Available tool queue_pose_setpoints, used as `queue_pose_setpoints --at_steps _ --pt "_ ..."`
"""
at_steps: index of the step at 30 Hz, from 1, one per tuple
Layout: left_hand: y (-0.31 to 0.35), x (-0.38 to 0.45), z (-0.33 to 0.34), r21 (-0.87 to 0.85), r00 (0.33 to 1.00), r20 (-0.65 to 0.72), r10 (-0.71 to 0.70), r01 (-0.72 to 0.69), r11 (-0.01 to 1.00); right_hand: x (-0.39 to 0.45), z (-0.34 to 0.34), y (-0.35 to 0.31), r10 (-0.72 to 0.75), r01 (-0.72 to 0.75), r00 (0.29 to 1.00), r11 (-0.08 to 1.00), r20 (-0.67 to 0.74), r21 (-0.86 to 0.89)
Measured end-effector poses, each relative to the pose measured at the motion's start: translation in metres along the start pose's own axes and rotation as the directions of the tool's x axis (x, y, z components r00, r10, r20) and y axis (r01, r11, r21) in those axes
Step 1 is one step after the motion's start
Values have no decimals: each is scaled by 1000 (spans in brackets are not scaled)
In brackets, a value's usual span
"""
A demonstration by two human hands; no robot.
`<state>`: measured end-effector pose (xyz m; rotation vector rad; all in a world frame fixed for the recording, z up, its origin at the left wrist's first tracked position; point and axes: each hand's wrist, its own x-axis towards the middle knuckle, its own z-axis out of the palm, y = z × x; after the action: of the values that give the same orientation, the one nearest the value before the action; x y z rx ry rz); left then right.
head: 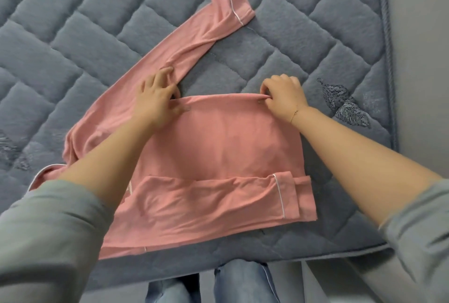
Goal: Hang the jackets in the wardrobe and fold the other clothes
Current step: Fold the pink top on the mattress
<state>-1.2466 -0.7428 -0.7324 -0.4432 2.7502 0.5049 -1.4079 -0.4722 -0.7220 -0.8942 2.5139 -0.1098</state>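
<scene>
In the head view, the near left corner of the pink long-sleeved pyjama top with white piping (218, 147) is covered by the left forearm and its rolled grey sleeve (48, 230), so the collar end there is hard to make out. The frame's bottom edge cuts off the person's blue jeans (243, 283).

The top lies flat on the grey-blue quilted mattress cover (315, 43), close to its near edge. One sleeve is folded across the body near the person, its cuff at the right; the other sleeve stretches away diagonally towards the far side.

The left hand (158, 101) pinches the far folded edge at its left end, some fingers spread onto the outstretched sleeve. The right hand (284, 94), a thin bracelet at its wrist, pinches the same edge at the right corner, knuckles curled. The hands are well apart.
</scene>
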Motion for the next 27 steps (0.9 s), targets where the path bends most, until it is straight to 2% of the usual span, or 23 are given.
queue_pose_setpoints --at_steps 3,7,9,13,15,17,19,21,23,24,26,27 --pt "0 -20 -13 29 997 33 76 -76 997 -20 -3 4 -72 79 993 994 -92 72" --pt "9 -74 -40 40 950 -169 263 -260 965 -79 -13 6 -163 195 953 975 -256 106" --pt "17 -108 -42 49 921 -182 344 -341 939 -116 -7 8 -176 203 953 975 -247 88" --pt "30 -160 -16 -13 923 -38 384 -384 923 -172 19 8 -169 173 981 984 -96 36" --pt "32 -174 4 -37 938 75 337 -335 941 -185 33 6 -132 132 991 991 -17 9" --pt "32 -181 21 -92 949 220 227 -212 973 -188 41 2 -42 42 998 999 53 12" --pt "30 -181 27 -174 941 263 214 -172 969 -187 43 -8 8 -10 997 1000 79 23" --pt "27 -174 19 -347 972 143 184 -125 930 -180 40 -22 11 -13 1000 999 26 53" --pt "20 -158 3 -489 1000 -24 19 -28 872 -167 32 -40 33 -30 999 987 -16 156" --pt "15 -147 -6 -515 993 -96 -66 7 857 -158 28 -49 55 -46 998 964 -28 261" --pt "2 -115 -24 -544 956 -202 -213 72 836 -130 21 -70 141 -110 990 842 -19 528" --pt "-5 -96 -31 -557 939 -211 -272 113 823 -114 17 -81 215 -186 976 729 37 659"
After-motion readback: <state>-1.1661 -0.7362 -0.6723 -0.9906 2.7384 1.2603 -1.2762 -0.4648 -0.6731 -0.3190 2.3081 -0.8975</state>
